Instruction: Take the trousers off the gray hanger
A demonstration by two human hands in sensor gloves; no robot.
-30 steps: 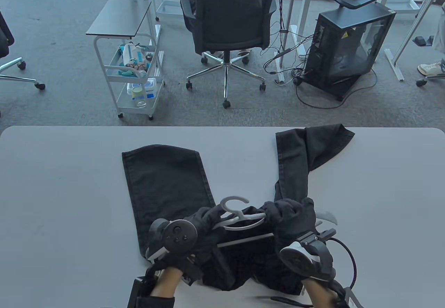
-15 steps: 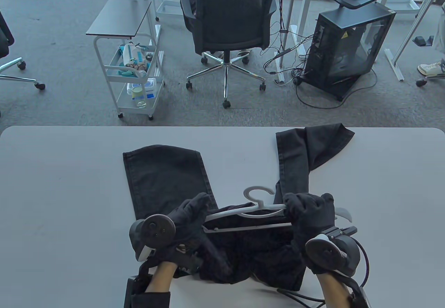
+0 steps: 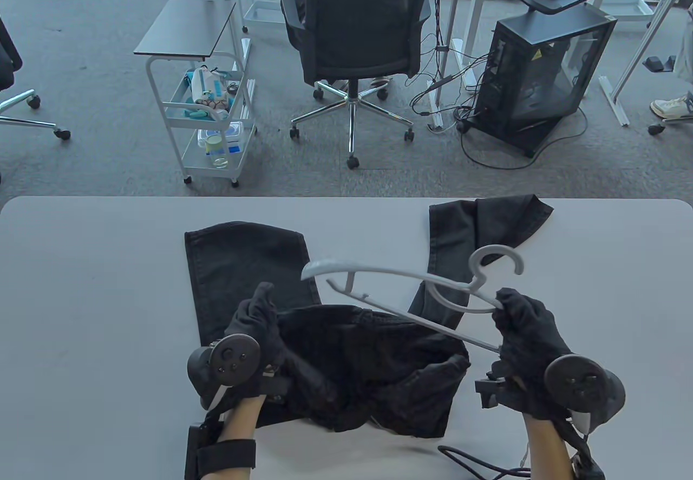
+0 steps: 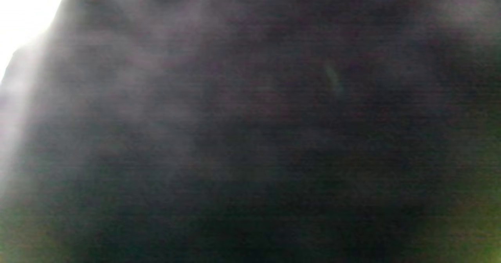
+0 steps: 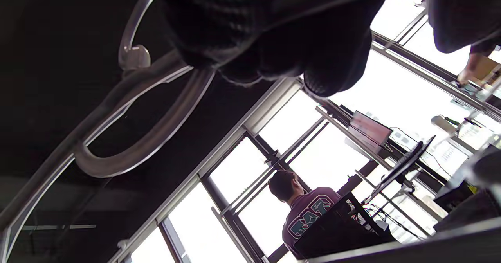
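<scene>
The dark trousers [image 3: 373,361] lie on the white table [image 3: 97,296], with the waist bunched near the front and both legs running away from me. The gray hanger [image 3: 400,279] is up off the trousers and tilted, hook [image 3: 495,260] to the right. My right hand [image 3: 511,312] grips it by the right shoulder, just below the hook. My left hand [image 3: 264,315] holds the trousers' waist at its left edge. The right wrist view shows gloved fingers [image 5: 266,32] on the hanger [image 5: 129,137]. The left wrist view shows only dark blurred fabric [image 4: 250,122].
A cable [image 3: 476,461] lies on the table near the front edge by my right arm. Beyond the table stand an office chair [image 3: 357,36], a white cart [image 3: 211,111] and a computer tower [image 3: 541,73].
My right hand has lifted the hanger up and to the right, out of the trousers' waist. My left hand moved left and stayed on the trousers. The waist has dropped flat on the table.
</scene>
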